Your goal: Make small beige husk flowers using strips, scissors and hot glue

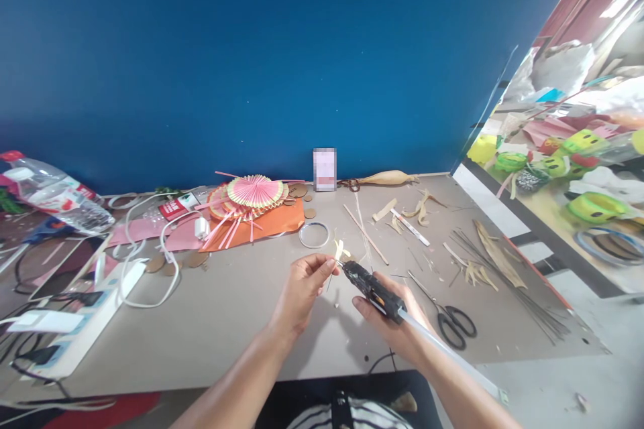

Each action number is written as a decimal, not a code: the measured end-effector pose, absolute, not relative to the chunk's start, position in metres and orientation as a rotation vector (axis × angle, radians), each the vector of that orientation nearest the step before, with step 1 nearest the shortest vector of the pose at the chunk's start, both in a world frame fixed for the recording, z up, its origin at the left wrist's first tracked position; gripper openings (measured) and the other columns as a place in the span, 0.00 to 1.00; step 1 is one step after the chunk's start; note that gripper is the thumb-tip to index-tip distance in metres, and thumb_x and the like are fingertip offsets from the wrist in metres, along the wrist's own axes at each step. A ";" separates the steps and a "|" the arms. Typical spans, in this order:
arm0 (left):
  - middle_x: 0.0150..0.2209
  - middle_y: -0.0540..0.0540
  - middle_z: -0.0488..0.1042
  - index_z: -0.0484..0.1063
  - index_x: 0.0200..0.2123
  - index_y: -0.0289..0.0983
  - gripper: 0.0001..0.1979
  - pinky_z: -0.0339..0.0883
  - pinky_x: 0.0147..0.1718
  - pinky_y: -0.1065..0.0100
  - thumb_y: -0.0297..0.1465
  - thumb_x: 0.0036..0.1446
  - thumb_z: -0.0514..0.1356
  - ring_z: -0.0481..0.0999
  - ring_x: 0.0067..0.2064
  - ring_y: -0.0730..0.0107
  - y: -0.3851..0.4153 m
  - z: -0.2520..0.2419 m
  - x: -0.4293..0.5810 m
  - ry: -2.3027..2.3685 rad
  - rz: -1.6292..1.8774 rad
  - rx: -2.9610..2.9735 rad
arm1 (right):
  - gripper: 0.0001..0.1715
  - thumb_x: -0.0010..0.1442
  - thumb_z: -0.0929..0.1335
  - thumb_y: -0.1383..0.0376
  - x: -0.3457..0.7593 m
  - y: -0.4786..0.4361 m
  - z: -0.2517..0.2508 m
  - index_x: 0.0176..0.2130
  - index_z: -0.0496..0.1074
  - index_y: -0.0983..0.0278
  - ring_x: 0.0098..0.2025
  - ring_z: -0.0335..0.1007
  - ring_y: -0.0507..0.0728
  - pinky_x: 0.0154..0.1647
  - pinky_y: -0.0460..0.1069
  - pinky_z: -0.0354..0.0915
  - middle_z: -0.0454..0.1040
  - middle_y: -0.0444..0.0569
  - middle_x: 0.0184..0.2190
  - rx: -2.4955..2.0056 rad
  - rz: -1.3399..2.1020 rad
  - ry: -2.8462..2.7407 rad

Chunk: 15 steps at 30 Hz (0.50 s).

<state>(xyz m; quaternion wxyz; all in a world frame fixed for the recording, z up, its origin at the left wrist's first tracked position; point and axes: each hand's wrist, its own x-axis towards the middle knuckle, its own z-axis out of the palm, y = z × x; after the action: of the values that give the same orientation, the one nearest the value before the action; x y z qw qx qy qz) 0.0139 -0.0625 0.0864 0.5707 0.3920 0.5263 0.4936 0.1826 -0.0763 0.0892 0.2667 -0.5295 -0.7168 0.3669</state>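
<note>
In my right hand (390, 305) is a black hot glue gun (369, 285), its nozzle pointing up and left. A long whitish glue stick (447, 352) runs out of its back end along my forearm. My left hand (309, 278) pinches a small pale-yellow strip flower (339, 249) with finger and thumb, right at the nozzle tip. Whether the nozzle touches it I cannot tell. Just beyond my hands lies a silver ring (314, 234). Right of the glue gun rest black-handled scissors (455, 325), and a thin wooden stick (366, 233) lies farther back.
On the left are a white power strip (95, 322) with cables, plastic bottles (60, 191), and pink paper fans (257, 196) on orange paper (282, 222). Dried husks (496, 251), thin wires (518, 288) and a white pen (410, 226) lie right. A blue wall (302, 60) stands behind.
</note>
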 end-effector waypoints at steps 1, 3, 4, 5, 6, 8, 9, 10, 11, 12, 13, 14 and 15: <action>0.21 0.53 0.65 0.70 0.23 0.33 0.13 0.47 0.19 0.75 0.39 0.45 0.61 0.52 0.19 0.82 -0.062 0.086 0.014 1.236 1.159 0.918 | 0.13 0.52 0.63 0.56 0.183 -0.076 0.089 0.25 0.61 0.63 0.20 0.52 0.48 0.20 0.43 0.51 0.58 0.38 0.17 -1.433 0.986 -1.929; 0.20 0.53 0.65 0.70 0.23 0.33 0.13 0.47 0.19 0.75 0.39 0.45 0.61 0.52 0.19 0.82 -0.062 0.085 0.014 1.235 1.162 0.919 | 0.13 0.52 0.63 0.56 0.183 -0.076 0.090 0.25 0.61 0.63 0.20 0.52 0.48 0.20 0.43 0.51 0.59 0.38 0.17 -1.436 0.985 -1.925; 0.19 0.53 0.65 0.70 0.23 0.33 0.13 0.47 0.19 0.75 0.39 0.45 0.61 0.52 0.19 0.82 -0.062 0.085 0.014 1.235 1.164 0.922 | 0.13 0.52 0.63 0.56 0.183 -0.076 0.090 0.25 0.61 0.63 0.20 0.52 0.48 0.20 0.43 0.51 0.59 0.38 0.17 -1.435 0.993 -1.929; 0.19 0.53 0.65 0.70 0.23 0.33 0.13 0.47 0.19 0.75 0.39 0.45 0.61 0.52 0.19 0.81 -0.062 0.085 0.014 1.237 1.167 0.925 | 0.14 0.52 0.63 0.56 0.183 -0.076 0.091 0.25 0.60 0.63 0.20 0.52 0.48 0.20 0.43 0.51 0.58 0.38 0.17 -1.435 1.002 -1.932; 0.20 0.53 0.65 0.70 0.23 0.33 0.13 0.47 0.19 0.74 0.39 0.45 0.61 0.52 0.19 0.81 -0.062 0.085 0.014 1.240 1.167 0.925 | 0.14 0.52 0.63 0.56 0.183 -0.076 0.091 0.24 0.59 0.63 0.19 0.52 0.48 0.20 0.43 0.51 0.58 0.38 0.17 -1.439 1.007 -1.930; 0.21 0.52 0.67 0.70 0.24 0.33 0.13 0.47 0.19 0.74 0.40 0.45 0.61 0.52 0.19 0.81 -0.063 0.085 0.014 1.247 1.164 0.919 | 0.15 0.52 0.63 0.55 0.183 -0.077 0.091 0.24 0.59 0.63 0.19 0.52 0.48 0.20 0.43 0.51 0.57 0.38 0.16 -1.452 1.013 -1.921; 0.22 0.52 0.68 0.70 0.24 0.33 0.13 0.48 0.19 0.74 0.39 0.45 0.61 0.52 0.19 0.81 -0.063 0.085 0.014 1.250 1.164 0.915 | 0.14 0.52 0.63 0.55 0.183 -0.077 0.091 0.24 0.59 0.63 0.19 0.52 0.48 0.20 0.43 0.51 0.57 0.38 0.16 -1.451 1.018 -1.919; 0.22 0.52 0.68 0.70 0.24 0.33 0.13 0.48 0.19 0.74 0.39 0.45 0.61 0.52 0.19 0.81 -0.063 0.085 0.014 1.250 1.164 0.914 | 0.14 0.52 0.63 0.55 0.183 -0.077 0.091 0.24 0.59 0.63 0.19 0.52 0.48 0.20 0.43 0.51 0.57 0.38 0.16 -1.447 1.025 -1.919; 0.22 0.52 0.68 0.70 0.24 0.33 0.13 0.48 0.19 0.74 0.39 0.45 0.61 0.52 0.19 0.82 -0.063 0.085 0.014 1.250 1.163 0.918 | 0.14 0.52 0.63 0.56 0.183 -0.077 0.091 0.24 0.59 0.63 0.19 0.52 0.48 0.20 0.43 0.52 0.57 0.38 0.16 -1.442 1.033 -1.924; 0.22 0.52 0.67 0.70 0.24 0.33 0.13 0.48 0.19 0.74 0.39 0.45 0.61 0.52 0.19 0.82 -0.063 0.085 0.014 1.248 1.165 0.924 | 0.14 0.52 0.63 0.56 0.183 -0.077 0.091 0.24 0.59 0.62 0.19 0.52 0.48 0.20 0.43 0.52 0.57 0.38 0.16 -1.436 1.041 -1.929; 0.22 0.52 0.67 0.70 0.24 0.33 0.13 0.48 0.19 0.74 0.39 0.46 0.61 0.52 0.19 0.82 -0.063 0.085 0.014 1.247 1.167 0.929 | 0.14 0.52 0.63 0.56 0.183 -0.077 0.090 0.24 0.58 0.62 0.19 0.52 0.48 0.20 0.43 0.52 0.57 0.38 0.16 -1.431 1.042 -1.931; 0.22 0.52 0.67 0.70 0.24 0.33 0.13 0.48 0.19 0.75 0.38 0.46 0.61 0.52 0.19 0.82 -0.063 0.084 0.014 1.246 1.167 0.933 | 0.14 0.52 0.63 0.56 0.183 -0.077 0.090 0.24 0.58 0.62 0.19 0.52 0.48 0.20 0.43 0.52 0.58 0.38 0.16 -1.428 1.037 -1.933; 0.22 0.52 0.67 0.70 0.24 0.33 0.13 0.48 0.19 0.75 0.38 0.46 0.61 0.52 0.19 0.81 -0.063 0.084 0.014 1.246 1.166 0.934 | 0.14 0.52 0.63 0.56 0.183 -0.077 0.089 0.24 0.58 0.63 0.19 0.52 0.48 0.20 0.43 0.52 0.58 0.38 0.16 -1.428 1.027 -1.934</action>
<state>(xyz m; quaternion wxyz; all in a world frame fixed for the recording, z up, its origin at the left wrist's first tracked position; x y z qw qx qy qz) 0.0138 -0.0634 0.0839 0.5632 0.3967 0.5294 0.4951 0.1833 -0.0767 0.0893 0.2607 -0.5275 -0.7142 0.3792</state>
